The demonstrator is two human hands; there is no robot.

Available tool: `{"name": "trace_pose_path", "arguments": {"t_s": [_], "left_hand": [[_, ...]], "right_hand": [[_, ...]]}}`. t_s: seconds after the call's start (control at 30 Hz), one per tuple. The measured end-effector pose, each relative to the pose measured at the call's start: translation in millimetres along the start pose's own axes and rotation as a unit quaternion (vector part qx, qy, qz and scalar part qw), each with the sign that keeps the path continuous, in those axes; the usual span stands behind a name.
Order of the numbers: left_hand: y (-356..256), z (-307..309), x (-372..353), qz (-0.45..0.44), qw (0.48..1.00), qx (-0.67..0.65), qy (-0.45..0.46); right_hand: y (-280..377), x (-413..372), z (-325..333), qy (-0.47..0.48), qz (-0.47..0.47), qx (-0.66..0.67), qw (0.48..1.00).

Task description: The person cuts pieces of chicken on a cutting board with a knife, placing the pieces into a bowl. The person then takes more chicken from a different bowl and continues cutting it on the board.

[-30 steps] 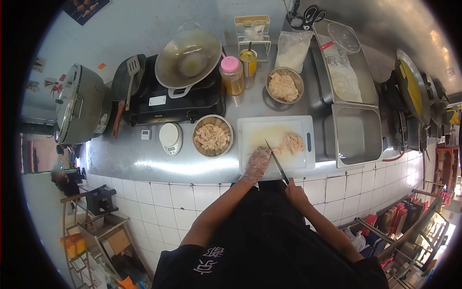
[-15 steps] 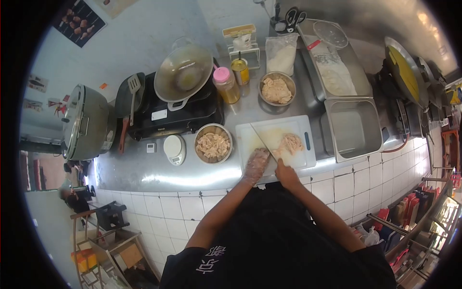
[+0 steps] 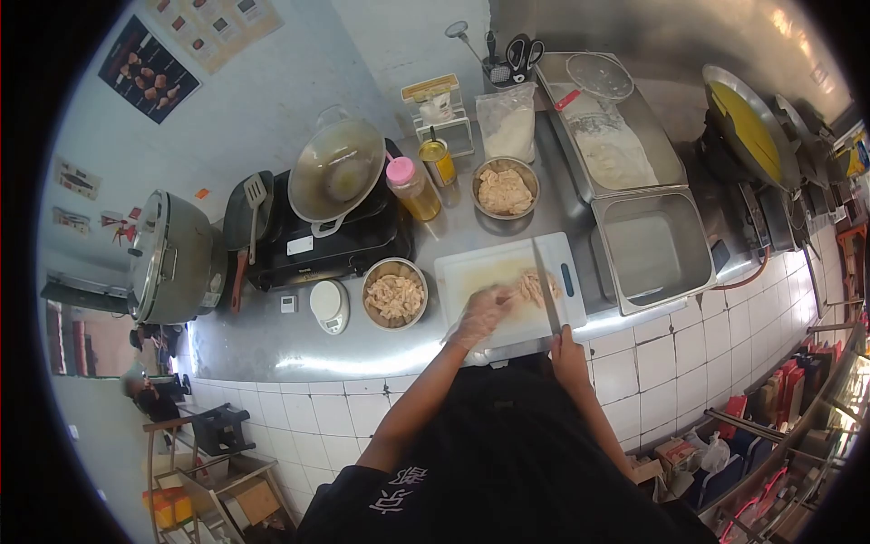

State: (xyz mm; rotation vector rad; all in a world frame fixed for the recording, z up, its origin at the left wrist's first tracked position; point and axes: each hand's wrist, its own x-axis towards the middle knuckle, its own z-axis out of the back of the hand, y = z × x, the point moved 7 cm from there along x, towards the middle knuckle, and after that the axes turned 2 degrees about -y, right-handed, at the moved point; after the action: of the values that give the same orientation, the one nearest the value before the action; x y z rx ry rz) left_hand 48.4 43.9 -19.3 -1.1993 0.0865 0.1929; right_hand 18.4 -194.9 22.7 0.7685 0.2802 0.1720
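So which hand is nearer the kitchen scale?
Left: the left hand is over the cutting board, right of the kitchen scale; the right hand, gripping the knife, is farther right.

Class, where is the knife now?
In the head view, the knife is right of centre, in the right hand, its blade over the board, by the meat.

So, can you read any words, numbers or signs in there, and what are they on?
"京": on the black shirt, sideways; the character beside it looks like "都".
Stove: pale lettering on the front, too small to read.
Yellow can: any label is too blurred to read.
Dark poster, pale poster: any writing is too small.
Kitchen scale: no readable number.
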Motion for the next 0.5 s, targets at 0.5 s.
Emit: {"name": "trace_pose_path", "arguments": {"t_s": [0.5], "left_hand": [[-78.8,66.9,209.7,-0.07,0.91,0.401,-0.08]], "right_hand": [[-37.8,-26.9,-24.4,0.175,0.033,-0.093,0.98]]}}
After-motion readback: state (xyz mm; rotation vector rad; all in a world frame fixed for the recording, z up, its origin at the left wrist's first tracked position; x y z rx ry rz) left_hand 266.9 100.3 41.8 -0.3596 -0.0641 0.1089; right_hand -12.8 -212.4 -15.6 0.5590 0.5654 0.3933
